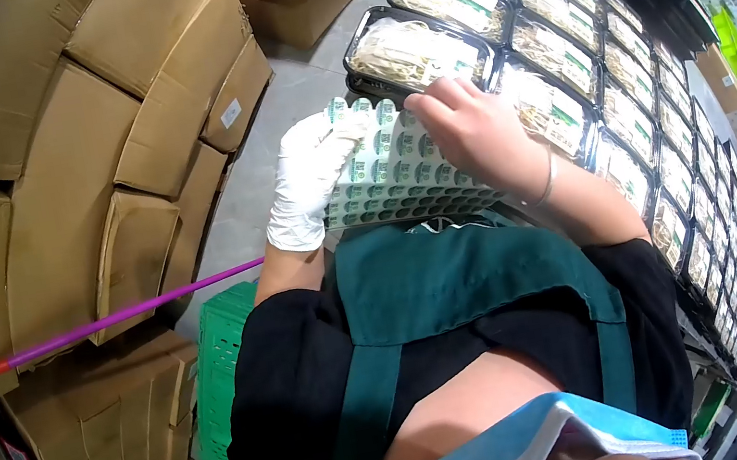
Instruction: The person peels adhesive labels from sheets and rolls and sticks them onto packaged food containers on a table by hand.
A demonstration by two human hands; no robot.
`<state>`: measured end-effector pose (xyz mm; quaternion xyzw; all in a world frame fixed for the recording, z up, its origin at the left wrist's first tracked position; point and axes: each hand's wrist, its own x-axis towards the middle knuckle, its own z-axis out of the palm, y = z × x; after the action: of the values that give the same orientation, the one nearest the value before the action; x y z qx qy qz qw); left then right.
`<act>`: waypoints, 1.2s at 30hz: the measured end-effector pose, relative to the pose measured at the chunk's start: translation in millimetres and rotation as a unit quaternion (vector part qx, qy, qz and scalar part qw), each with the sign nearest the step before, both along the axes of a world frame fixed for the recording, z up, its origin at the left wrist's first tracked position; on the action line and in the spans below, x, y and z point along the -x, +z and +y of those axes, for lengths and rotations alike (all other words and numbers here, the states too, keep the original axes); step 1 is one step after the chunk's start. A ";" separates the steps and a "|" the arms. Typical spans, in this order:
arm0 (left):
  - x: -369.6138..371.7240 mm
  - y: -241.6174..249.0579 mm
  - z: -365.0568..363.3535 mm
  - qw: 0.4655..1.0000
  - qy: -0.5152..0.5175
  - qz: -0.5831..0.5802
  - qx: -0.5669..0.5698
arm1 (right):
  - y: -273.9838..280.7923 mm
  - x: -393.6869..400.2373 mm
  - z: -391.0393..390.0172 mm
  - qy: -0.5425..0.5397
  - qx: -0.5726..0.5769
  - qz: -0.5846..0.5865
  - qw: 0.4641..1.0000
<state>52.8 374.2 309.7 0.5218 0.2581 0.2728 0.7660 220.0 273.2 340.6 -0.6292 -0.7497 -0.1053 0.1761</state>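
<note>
Rows of packed trays (629,123) run off to the right of the front tray (411,49); on the wearer's side of that tray is the label sheet (391,163), its longer side seemingly running left to right. The gloved left hand (309,177), near-left of the tray, clamps the sheet's left edge; the bare right hand (477,132), looking nearer the tray, curls over the sheet's right side, whether pinching I cannot tell.

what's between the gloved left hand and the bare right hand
A sheet of green-and-white stickers lies between the gloved left hand and the bare right hand, as the head view shows.
</note>
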 end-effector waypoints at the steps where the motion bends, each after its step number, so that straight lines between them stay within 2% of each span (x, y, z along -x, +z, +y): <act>1: 3.5 -5.0 7.3 0.999 0.000 -0.019 0.043 | -4.4 4.8 6.3 0.009 -0.027 -0.006 1.000; 3: 6.0 -18.9 18.5 0.997 0.014 -0.041 0.066 | -18.7 9.2 16.9 0.025 -0.064 -0.015 0.998; 5: 7.7 -31.5 28.2 0.983 0.025 -0.082 0.164 | -24.1 13.6 23.9 0.038 -0.090 0.028 0.995; 7: 9.1 -50.8 38.9 0.982 -0.002 -0.066 0.177 | -39.0 6.6 32.6 0.042 -0.100 0.096 0.990; 8: 8.9 -58.1 42.4 0.978 0.004 -0.075 0.197 | -41.9 2.8 36.0 0.006 -0.087 0.201 0.976; 9: 8.7 -63.3 45.2 0.973 0.011 -0.082 0.217 | -43.9 -1.8 39.4 -0.030 -0.074 0.304 0.949; 10: 9.2 -68.7 49.5 0.971 0.004 -0.110 0.213 | -45.2 -11.9 44.8 -0.120 -0.033 0.436 0.891; 11: 11.0 -73.7 55.5 0.971 0.003 -0.108 0.215 | -39.3 -23.5 50.7 -0.170 -0.007 0.564 0.808; 13: 13.9 -76.0 65.4 0.978 0.043 -0.100 0.178 | -45.7 -56.9 62.1 -0.131 -0.009 0.733 0.667; 15: 19.8 -67.7 70.5 0.966 0.062 -0.127 0.216 | -47.1 -61.7 68.1 -0.085 -0.031 0.759 0.645; 17: 31.5 -67.3 82.0 0.972 0.121 -0.072 0.190 | -43.8 -54.1 70.6 -0.130 -0.009 0.698 0.704; 18: 35.5 -68.7 85.3 0.961 0.138 -0.105 0.214 | -52.2 -56.0 72.6 -0.131 -0.021 0.630 0.765; 20: 51.2 -82.0 96.4 0.965 0.139 -0.092 0.201 | -60.1 -55.1 75.7 -0.161 -0.032 0.475 0.865; 21: 55.4 -84.3 99.3 0.969 0.141 -0.079 0.186 | -59.6 -51.9 78.1 -0.160 -0.029 0.475 0.865; 23: 59.0 -86.7 100.6 0.968 0.156 -0.069 0.185 | -59.8 -46.0 81.8 -0.229 -0.015 0.268 0.936; 25: 60.3 -88.0 103.4 0.973 0.162 -0.019 0.163 | -65.6 -41.5 82.7 -0.204 -0.043 0.169 0.963; 27: 58.3 -82.7 98.7 0.968 0.184 -0.025 0.166 | -71.1 -52.4 81.6 -0.243 -0.027 0.052 0.968; 29: 59.4 -80.9 98.7 0.964 0.204 -0.033 0.167 | -58.0 -83.9 74.1 -0.354 0.023 -0.026 0.935; 31: 65.0 -88.0 103.3 0.959 0.212 -0.057 0.180 | -56.7 -138.3 67.1 -0.370 0.013 0.036 0.928; 32: 71.7 -92.9 109.3 0.967 0.197 -0.020 0.157 | -47.8 -148.0 76.7 -0.374 0.004 0.233 0.898; 33: 76.2 -96.5 113.0 0.968 0.194 -0.020 0.157 | -40.7 -157.9 85.0 -0.364 -0.006 0.423 0.830; 35: 81.2 -99.9 119.2 0.977 0.180 -0.060 0.101 | -42.3 -163.8 105.0 -0.358 -0.035 0.430 0.828; 36: 78.9 -95.3 118.0 0.970 0.200 -0.073 0.120 | -45.9 -162.6 115.3 -0.368 -0.035 0.371 0.852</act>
<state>-26.1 492.2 214.4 0.3423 0.3311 0.4247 0.7700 382.7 388.5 294.7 -0.8446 -0.3386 0.0525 0.4113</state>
